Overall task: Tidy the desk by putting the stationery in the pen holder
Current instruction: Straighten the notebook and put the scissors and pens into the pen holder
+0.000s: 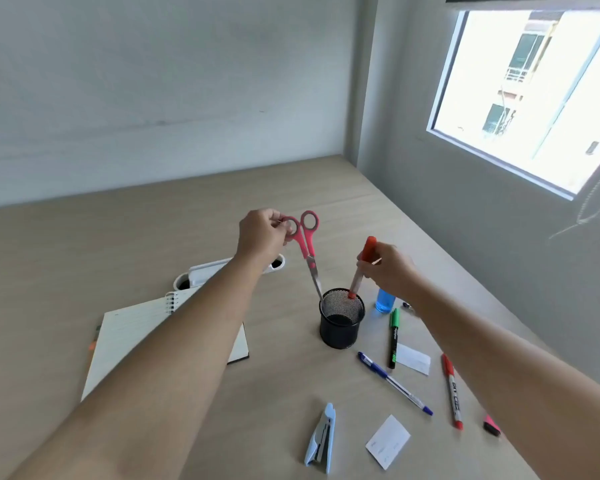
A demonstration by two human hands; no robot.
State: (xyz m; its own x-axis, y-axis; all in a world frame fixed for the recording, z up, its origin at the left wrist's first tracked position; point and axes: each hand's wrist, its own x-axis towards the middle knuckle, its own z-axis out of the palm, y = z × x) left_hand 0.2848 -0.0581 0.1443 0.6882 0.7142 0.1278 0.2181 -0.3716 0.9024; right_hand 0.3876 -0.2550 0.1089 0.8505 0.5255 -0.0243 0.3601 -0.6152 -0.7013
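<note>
Scissors [307,244] hang blade-down at the holder [342,318] rim, left hand [262,237] pinching one handle loop; right hand [390,268] grips a red marker [361,268], tip entering the holder. Next, I judge, both need releasing to drop in; pens remain on the desk [274,393].

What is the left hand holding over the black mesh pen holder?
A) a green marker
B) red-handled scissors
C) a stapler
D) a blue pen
B: the left hand pinches a handle loop of the red-handled scissors, blades pointing down into the black mesh pen holder.
</note>
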